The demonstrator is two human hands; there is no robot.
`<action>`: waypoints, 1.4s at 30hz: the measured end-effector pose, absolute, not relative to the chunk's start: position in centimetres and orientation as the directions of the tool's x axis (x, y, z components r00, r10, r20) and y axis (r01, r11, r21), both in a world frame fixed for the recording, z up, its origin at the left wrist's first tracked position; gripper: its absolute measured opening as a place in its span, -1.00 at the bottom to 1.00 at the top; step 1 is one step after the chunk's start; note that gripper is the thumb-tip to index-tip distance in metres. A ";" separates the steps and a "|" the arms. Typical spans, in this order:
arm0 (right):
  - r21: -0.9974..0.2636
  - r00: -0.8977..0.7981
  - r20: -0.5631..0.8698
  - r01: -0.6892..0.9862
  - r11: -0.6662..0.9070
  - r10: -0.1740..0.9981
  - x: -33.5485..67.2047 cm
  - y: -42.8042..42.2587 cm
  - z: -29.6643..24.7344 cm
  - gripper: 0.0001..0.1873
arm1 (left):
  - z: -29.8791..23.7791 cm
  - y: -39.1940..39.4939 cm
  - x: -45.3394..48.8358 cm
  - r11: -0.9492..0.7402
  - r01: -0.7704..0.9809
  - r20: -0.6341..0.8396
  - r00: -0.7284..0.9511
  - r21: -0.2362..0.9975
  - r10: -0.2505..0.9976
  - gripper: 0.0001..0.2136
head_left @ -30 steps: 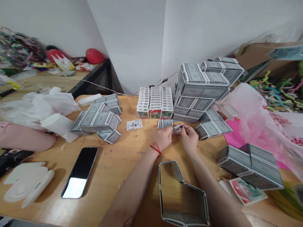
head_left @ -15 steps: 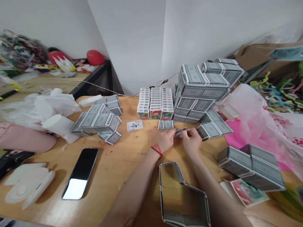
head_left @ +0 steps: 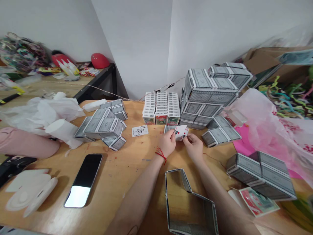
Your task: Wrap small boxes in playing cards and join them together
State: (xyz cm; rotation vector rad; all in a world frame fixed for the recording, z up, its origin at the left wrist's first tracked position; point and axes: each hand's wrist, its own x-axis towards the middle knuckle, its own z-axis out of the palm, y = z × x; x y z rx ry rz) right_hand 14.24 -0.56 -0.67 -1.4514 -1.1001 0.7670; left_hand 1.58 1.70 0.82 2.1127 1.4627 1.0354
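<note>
A small stack of playing cards (head_left: pixel 181 133) is held between both hands, just above the wooden table (head_left: pixel 122 169). The left hand (head_left: pixel 167 143) is closed on the stack's left end with fingertips and thumb, and the right hand (head_left: pixel 194 147) is pinched on its right end, so the two hands are drawn close together with only the cards between them. The stack's long axis is laid roughly from one hand to the other, slightly slanted. Its printed face, with red pips, is turned up towards the camera. How many cards are in it cannot be told. A red string bracelet (head_left: pixel 160 153) is worn on the left wrist.

Just beyond the fingertips, three rows of boxed decks (head_left: pixel 160 107) are lined up on the table, and a tall pile of grey patterned cartons (head_left: pixel 207 93) is stacked beyond the right hand. A single face-up card (head_left: pixel 140 131) is seen near the left hand, to its left. Between the forearms, nearer than the hands, an open grey carton (head_left: pixel 189 202) is placed. A dark phone (head_left: pixel 84 179) is lying well apart to the left.
</note>
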 end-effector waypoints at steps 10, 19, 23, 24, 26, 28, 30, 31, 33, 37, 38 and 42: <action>-0.890 0.356 0.228 0.453 0.045 0.906 14.6 -0.8 -1.0 -0.66 | 0.8 1.8 1.2 -0.384 0.503 0.276 0.277 0.774 0.920 -0.74; -0.685 0.409 0.331 0.724 -0.082 0.850 14.4 -1.5 -0.8 -0.70 | 0.8 1.4 2.0 -0.341 0.438 0.221 0.303 0.832 0.927 -0.74; -0.810 0.362 0.287 0.587 0.023 0.887 14.5 -1.2 -0.8 -0.70 | 0.9 1.9 1.6 -0.334 0.449 0.260 0.219 0.829 0.940 -0.75; -0.825 0.351 0.280 0.564 0.037 0.894 14.6 -1.0 -0.8 -0.71 | 1.0 2.0 1.5 -0.333 0.457 0.270 0.199 0.824 0.942 -0.75; -0.828 0.329 0.291 0.557 0.064 0.899 14.8 -0.9 -0.7 -0.73 | 1.0 2.2 1.3 -0.330 0.475 0.282 0.172 0.816 0.944 -0.76; -0.809 0.306 0.321 0.580 0.092 0.897 14.9 -0.7 -0.7 -0.75 | 1.1 2.2 1.2 -0.331 0.487 0.282 0.173 0.808 0.944 -0.77; -0.788 0.288 0.345 0.607 0.109 0.893 15.1 -0.7 -0.7 -0.77 | 1.1 2.2 1.1 -0.339 0.489 0.278 0.195 0.804 0.941 -0.77; -0.778 0.289 0.355 0.619 0.109 0.889 15.1 -0.6 -0.7 -0.77 | 1.1 2.1 1.1 -0.343 0.484 0.274 0.209 0.805 0.939 -0.76; -0.752 0.300 0.382 0.650 0.106 0.874 15.2 -0.7 -0.7 -0.78 | 1.1 1.9 1.3 -0.340 0.456 0.256 0.238 0.822 0.937 -0.75; -0.664 0.316 0.454 0.744 0.080 0.833 15.2 -0.8 -0.9 -0.81 | 0.9 1.5 1.8 -0.311 0.384 0.208 0.287 0.870 0.935 -0.72; -0.638 0.322 0.468 0.768 0.063 0.823 15.2 -0.8 -0.9 -0.82 | 0.9 1.4 1.9 -0.307 0.375 0.201 0.296 0.875 0.934 -0.72; -0.590 0.325 0.486 0.807 0.031 0.811 15.2 -0.9 -0.9 -0.84 | 1.0 1.1 2.2 -0.309 0.387 0.193 0.310 0.869 0.931 -0.72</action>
